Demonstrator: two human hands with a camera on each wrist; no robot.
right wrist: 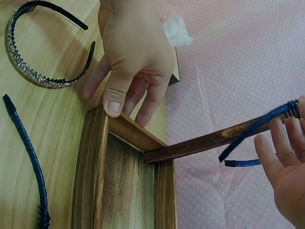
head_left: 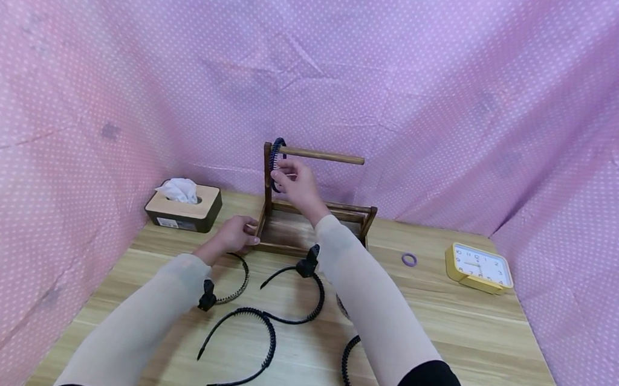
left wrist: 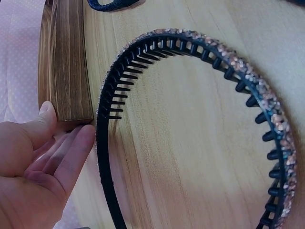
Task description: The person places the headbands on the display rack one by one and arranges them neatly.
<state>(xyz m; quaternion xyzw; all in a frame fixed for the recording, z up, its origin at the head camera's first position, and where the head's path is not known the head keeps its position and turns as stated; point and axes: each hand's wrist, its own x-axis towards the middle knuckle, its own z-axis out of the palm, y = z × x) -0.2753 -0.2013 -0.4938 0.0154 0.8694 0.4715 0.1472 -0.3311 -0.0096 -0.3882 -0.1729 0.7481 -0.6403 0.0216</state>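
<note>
On the table, nearest, lies a dark headband; its far side touches a 2nd dark headband, w/ a glittery headband to the L. L hand grips the near L corner of the wooden rack, thumb & fingers on it. Farther & higher, R hand is at the blue headband hung over the rod by its upright; fingers half bent, can't tell if pinching. Pink curtain behind
</note>
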